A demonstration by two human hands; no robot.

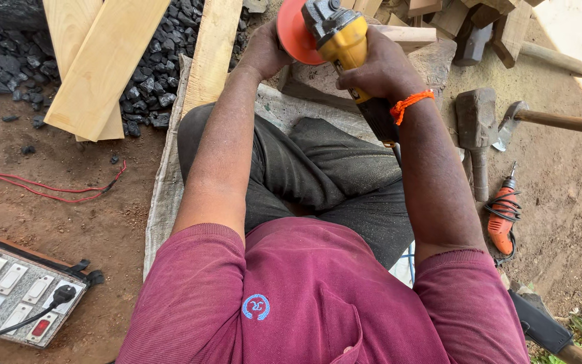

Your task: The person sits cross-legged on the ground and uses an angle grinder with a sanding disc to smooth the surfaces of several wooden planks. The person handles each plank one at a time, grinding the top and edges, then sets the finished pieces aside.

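A yellow angle grinder (pixel 343 42) is held at the far middle, its body clamped in the right hand (pixel 378 71) while the left hand (pixel 263 50) is pressed against the orange disc (pixel 294 32), so disc fitting is judged unfinished and no wood yet ground.

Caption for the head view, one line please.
Seated person's right hand grips a yellow angle grinder while the left hand rests against its orange disc; mallet lies nearby.
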